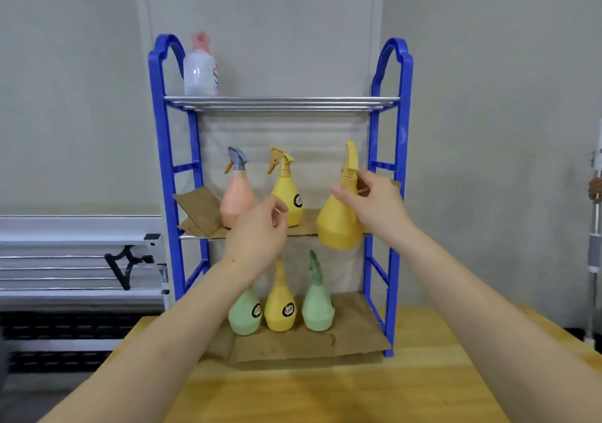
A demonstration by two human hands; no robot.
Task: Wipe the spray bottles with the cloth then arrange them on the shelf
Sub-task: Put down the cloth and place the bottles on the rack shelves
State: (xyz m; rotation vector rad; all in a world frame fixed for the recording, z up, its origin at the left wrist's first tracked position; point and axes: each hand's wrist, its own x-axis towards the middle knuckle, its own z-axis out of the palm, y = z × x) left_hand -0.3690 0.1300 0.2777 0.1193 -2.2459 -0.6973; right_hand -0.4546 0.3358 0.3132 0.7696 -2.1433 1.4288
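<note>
A blue shelf rack [163,162] stands on the wooden table. My right hand [374,207] grips the neck of a yellow spray bottle [338,224], held tilted at the right end of the middle shelf. My left hand [257,233] hovers in front of that shelf with loosely curled fingers, holding nothing. A peach bottle [236,201] and a yellow bottle [288,198] stand on the middle shelf. On the bottom shelf stand a green bottle [244,315], a yellow bottle [280,305] and another green bottle [317,305]. No cloth is in view.
A clear bottle with a pink cap [200,67] stands on the top shelf at the left. Cardboard sheets [312,341] line the middle and bottom shelves. The wooden table [358,390] extends toward me. A white bench-like frame [78,260] sits at the left.
</note>
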